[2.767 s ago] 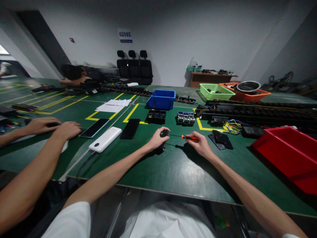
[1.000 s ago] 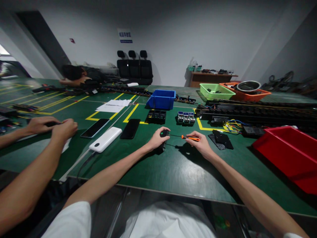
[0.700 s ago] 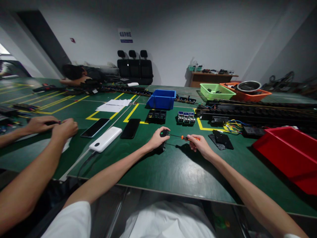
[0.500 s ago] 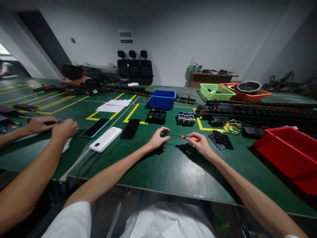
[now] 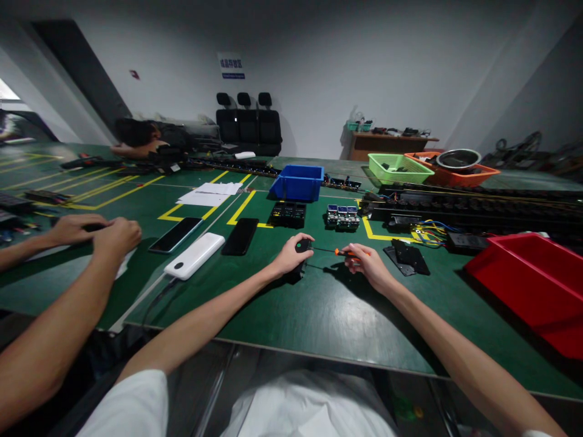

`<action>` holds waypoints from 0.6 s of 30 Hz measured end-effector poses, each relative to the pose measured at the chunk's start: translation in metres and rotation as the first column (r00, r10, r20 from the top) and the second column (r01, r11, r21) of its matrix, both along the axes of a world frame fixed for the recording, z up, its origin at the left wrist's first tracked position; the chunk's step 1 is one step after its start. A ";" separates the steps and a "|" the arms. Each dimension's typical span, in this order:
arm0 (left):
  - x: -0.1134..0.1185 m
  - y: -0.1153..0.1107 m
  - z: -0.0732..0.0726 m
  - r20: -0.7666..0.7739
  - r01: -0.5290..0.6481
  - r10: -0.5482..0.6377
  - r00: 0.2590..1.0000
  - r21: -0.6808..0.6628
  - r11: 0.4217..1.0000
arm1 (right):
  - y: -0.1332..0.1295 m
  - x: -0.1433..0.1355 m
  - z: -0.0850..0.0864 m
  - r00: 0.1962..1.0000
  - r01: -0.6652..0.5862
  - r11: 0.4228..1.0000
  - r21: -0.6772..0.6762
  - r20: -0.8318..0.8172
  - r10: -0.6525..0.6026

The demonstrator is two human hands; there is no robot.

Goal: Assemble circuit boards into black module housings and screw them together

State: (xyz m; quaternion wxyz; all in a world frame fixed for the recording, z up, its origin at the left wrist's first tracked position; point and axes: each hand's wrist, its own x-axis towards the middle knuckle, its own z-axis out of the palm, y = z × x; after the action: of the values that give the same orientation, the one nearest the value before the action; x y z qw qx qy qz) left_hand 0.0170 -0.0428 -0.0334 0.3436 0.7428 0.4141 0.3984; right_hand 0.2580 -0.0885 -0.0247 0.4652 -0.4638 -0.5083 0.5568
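My left hand [image 5: 291, 253] is closed round a small black part [image 5: 302, 246] near the middle of the green table [image 5: 319, 315]. To its right, my right hand [image 5: 367, 264] grips the orange and black handle of a screwdriver [image 5: 339, 252], whose thin shaft points left and reaches the black part. Whether the tip sits in a screw is too small to tell. Behind my hands lie a black slotted block [image 5: 288, 214] and a group of small metal-and-blue modules [image 5: 342, 217]. Flat black plates [image 5: 410, 257] rest to the right of my right hand.
A blue bin [image 5: 298, 183] stands behind, a red bin [image 5: 532, 285] at the right. Left of me lie a black phone [image 5: 240, 237], a white power bank [image 5: 194, 256] and another phone [image 5: 175, 235]. A co-worker's hands [image 5: 116, 237] are at far left; green and orange baskets stand behind.
The fingers of my right hand have shifted and loosened slightly round the screwdriver handle. My left hand has stayed in place with the black part. The co-worker's hands have moved slightly.
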 end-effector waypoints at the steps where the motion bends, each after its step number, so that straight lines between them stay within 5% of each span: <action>1: 0.000 0.000 -0.001 0.006 0.000 0.000 1.000 0.005 1.000 | 0.000 0.000 -0.001 1.000 0.000 1.000 0.003 0.028 0.000; 8: 0.000 0.000 0.000 0.007 -0.002 0.002 1.000 -0.006 1.000 | 0.001 0.001 -0.002 0.984 0.014 0.983 0.181 0.174 -0.046; 18: 0.001 0.003 -0.001 0.018 0.005 -0.005 1.000 -0.004 1.000 | 0.003 0.007 -0.001 0.940 -0.017 0.886 0.463 0.310 -0.144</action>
State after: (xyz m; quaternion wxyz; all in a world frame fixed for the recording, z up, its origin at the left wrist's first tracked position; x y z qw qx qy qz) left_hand 0.0175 -0.0401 -0.0348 0.3497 0.7396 0.4098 0.4035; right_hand 0.2645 -0.0858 -0.0255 0.4861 -0.4455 -0.6813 0.3179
